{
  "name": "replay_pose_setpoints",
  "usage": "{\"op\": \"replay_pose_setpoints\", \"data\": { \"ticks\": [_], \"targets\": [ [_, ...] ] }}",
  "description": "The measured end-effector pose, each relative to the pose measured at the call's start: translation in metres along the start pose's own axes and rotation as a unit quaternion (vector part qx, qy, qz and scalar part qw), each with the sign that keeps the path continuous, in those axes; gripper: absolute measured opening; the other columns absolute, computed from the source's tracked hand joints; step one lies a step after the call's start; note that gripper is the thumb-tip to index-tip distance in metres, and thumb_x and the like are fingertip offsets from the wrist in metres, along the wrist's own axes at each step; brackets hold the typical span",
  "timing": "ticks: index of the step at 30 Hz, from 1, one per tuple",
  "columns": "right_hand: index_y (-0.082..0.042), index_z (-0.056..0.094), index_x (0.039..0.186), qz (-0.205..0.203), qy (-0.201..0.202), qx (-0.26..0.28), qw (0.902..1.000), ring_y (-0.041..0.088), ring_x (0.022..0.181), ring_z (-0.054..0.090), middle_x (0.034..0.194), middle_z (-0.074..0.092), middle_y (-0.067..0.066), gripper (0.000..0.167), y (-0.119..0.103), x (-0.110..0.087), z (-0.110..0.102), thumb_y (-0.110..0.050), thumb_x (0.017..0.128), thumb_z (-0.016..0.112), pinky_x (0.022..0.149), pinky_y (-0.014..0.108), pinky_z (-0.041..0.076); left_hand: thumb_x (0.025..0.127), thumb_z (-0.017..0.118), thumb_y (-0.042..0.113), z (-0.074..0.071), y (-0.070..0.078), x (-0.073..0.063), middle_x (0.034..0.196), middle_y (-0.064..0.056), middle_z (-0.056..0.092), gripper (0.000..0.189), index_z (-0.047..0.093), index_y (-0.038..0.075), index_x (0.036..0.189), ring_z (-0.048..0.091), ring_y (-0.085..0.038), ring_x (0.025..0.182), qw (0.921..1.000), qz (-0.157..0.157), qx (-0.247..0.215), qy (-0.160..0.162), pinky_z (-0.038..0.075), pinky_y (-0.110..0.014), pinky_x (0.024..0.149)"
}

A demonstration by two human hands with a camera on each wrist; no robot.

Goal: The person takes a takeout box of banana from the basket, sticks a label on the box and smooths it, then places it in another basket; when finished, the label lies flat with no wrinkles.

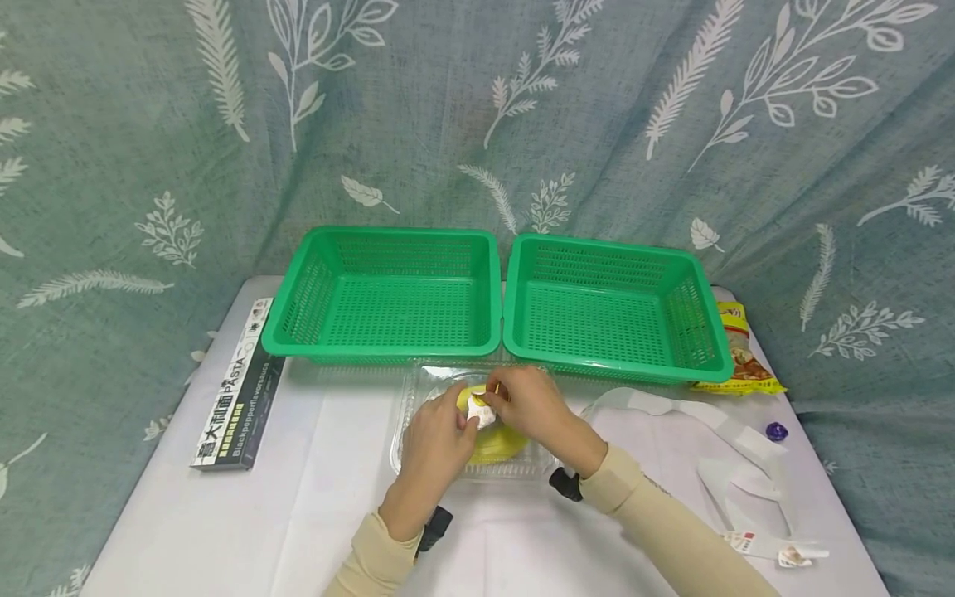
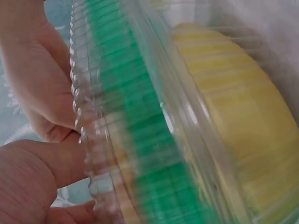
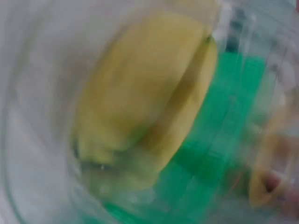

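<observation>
A clear plastic box (image 1: 406,414) with ridged edges lies in front of the baskets. Through it shows yellow fruit that looks like bananas (image 1: 500,444), also seen as a curved banana (image 2: 238,107) in the left wrist view. Over the lid, a small white label (image 1: 480,411) is between my hands. Thumb and fingers of my left hand (image 1: 436,439) pinch its left side. My right hand (image 1: 531,405) pinches its upper right edge. In the right wrist view the bananas (image 3: 140,84) are blurred, and the fingertips cannot be made out well.
Two green baskets (image 1: 384,350) (image 1: 619,365) stand side by side behind. At the left lies a pasta box (image 1: 235,390); at the right, a yellow food packet (image 1: 742,352). White paper strips (image 1: 716,419) and a small purple ball (image 1: 777,431) lie near my right arm.
</observation>
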State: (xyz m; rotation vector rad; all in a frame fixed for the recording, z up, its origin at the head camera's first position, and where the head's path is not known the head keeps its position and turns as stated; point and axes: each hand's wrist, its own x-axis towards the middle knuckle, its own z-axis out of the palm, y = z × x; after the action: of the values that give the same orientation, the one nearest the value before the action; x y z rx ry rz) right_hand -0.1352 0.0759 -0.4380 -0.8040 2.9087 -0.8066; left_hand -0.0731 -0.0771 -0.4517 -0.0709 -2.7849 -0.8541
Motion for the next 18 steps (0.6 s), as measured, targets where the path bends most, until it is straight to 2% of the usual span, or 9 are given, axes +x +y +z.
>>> {"op": "replay_pose_setpoints", "data": {
  "ticks": [7, 12, 18],
  "targets": [
    [-0.01, 0.073, 0.086, 0.005, 0.005, -0.008, 0.9999, 0.006, 0.056, 0.05, 0.066, 0.065, -0.002, 0.008, -0.0001, -0.0007, 0.0032, -0.016, 0.09, 0.074, 0.051, 0.021, 0.04, 0.079, 0.081, 0.01, -0.0019, -0.0006, -0.0003, 0.062, 0.004, 0.056, 0.047, 0.067, 0.002, 0.123, 0.047, -0.009, 0.057, 1.0, 0.004, -0.004, -0.006, 0.038, -0.025, 0.05],
    [-0.009, 0.072, 0.088, 0.009, 0.017, -0.006, 0.9998, 0.006, 0.053, 0.047, 0.064, 0.063, -0.002, 0.008, 0.0012, -0.0007, 0.0044, -0.016, 0.093, 0.071, 0.048, 0.02, 0.037, 0.079, 0.083, 0.01, -0.0018, -0.0005, -0.0012, 0.066, 0.002, 0.057, 0.033, 0.069, 0.004, 0.109, 0.047, -0.01, 0.06, 0.9999, 0.01, -0.005, -0.006, 0.037, -0.022, 0.05],
    [-0.011, 0.071, 0.093, 0.025, 0.034, -0.009, 0.9991, 0.006, 0.055, 0.049, 0.069, 0.066, -0.002, 0.005, -0.0002, -0.0088, 0.0018, -0.015, 0.093, 0.072, 0.05, 0.02, 0.04, 0.079, 0.083, 0.01, -0.0039, -0.0008, -0.0037, 0.082, -0.004, 0.065, 0.017, 0.074, 0.011, 0.092, 0.053, -0.016, 0.077, 0.9987, 0.051, 0.002, -0.005, 0.044, -0.026, 0.064]
  ]
}}
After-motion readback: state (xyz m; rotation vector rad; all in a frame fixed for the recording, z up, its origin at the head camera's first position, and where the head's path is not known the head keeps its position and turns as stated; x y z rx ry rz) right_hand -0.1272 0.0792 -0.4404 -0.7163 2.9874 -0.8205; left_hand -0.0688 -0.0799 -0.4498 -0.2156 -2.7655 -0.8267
